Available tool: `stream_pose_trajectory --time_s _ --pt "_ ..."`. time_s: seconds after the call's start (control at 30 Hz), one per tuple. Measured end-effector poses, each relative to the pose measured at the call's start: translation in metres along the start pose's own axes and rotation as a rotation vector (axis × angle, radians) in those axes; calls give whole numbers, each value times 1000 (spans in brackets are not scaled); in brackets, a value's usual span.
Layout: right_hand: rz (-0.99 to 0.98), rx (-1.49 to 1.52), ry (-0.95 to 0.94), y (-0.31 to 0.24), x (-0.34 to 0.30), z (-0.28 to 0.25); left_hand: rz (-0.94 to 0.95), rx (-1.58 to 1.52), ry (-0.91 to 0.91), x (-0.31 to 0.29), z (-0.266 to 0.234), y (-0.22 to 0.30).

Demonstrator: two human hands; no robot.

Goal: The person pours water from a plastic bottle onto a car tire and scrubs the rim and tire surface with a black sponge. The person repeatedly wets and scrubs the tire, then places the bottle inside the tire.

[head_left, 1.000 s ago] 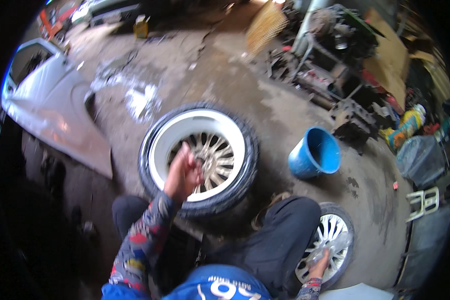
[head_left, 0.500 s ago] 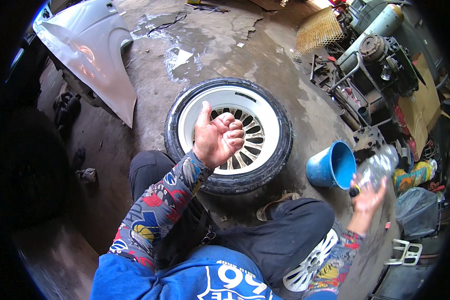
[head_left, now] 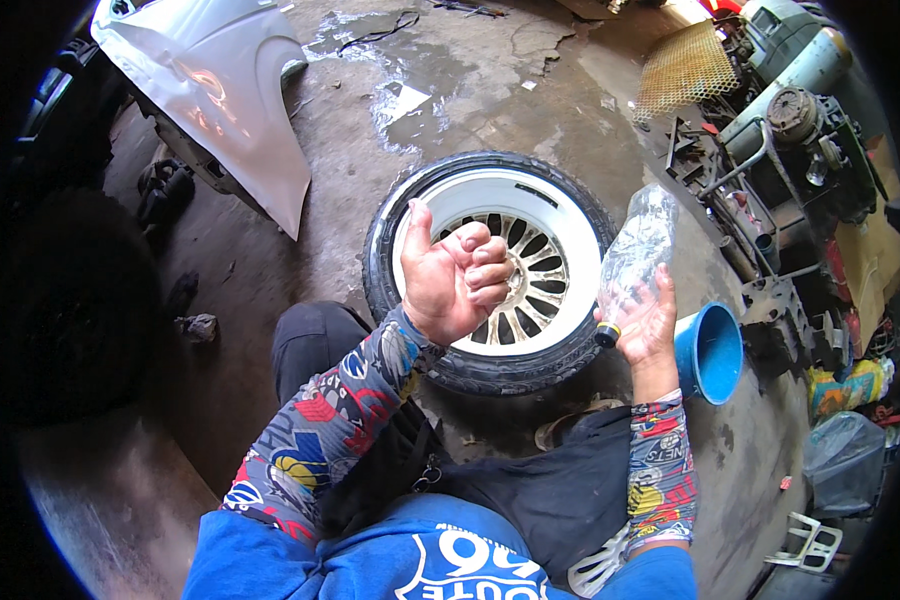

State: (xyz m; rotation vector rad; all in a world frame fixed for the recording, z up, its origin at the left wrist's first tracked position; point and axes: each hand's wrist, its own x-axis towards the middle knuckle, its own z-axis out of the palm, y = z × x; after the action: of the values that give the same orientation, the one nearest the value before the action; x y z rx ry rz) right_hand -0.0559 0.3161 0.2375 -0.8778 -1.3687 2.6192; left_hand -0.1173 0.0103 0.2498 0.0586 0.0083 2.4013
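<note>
My left hand [head_left: 454, 272] is raised above the wheel, its fingers curled toward the palm and the thumb sticking up. Nothing shows in it. A clear plastic bottle [head_left: 642, 240] rests in my right hand [head_left: 646, 330], tilted with its dark cap low by my palm and its base up and away from me. Flat on the floor before me lies the tyre [head_left: 395, 200] on a white multi-spoke rim [head_left: 440, 190]; my left hand hides part of the spokes. Just right of my right hand is a blue bucket [head_left: 710, 355], tipped toward the right.
At the far left stands a white car fender [head_left: 205, 85]. Along the right are a gas cylinder [head_left: 800, 75], metal parts, a rusty mesh panel [head_left: 685, 70] and a clear plastic bag [head_left: 845, 460]. Another white wheel [head_left: 600, 568] is partly hidden by my right leg. Wet patches mark the floor.
My right hand has swung left with the bottle, from beyond the bucket to beside the tyre. My left hand keeps its pose above the rim. The view has shifted slightly.
</note>
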Motion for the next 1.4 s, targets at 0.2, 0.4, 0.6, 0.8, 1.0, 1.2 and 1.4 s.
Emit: stream_pose_trajectory --time_s 0.2,0.4,0.6,0.8,1.0,1.2,1.4 --pt "-34 -22 -71 10 19 -3 0 22 -14 13 -5 -9" --pt "-25 -22 -54 6 15 3 -1 -28 48 24 -5 -17" --pt "33 -67 -34 -2 2 3 -26 33 -93 27 1 -24" --pt "51 -2 11 -1 0 3 -74 -42 -74 26 3 -24" --pt "-35 -73 -19 0 -2 4 -62 -20 -91 24 6 -21" --pt "8 -80 -14 -2 -5 5 -86 55 -99 21 14 -21" --pt "28 -7 5 -1 -3 6 -127 84 -171 22 12 -21"
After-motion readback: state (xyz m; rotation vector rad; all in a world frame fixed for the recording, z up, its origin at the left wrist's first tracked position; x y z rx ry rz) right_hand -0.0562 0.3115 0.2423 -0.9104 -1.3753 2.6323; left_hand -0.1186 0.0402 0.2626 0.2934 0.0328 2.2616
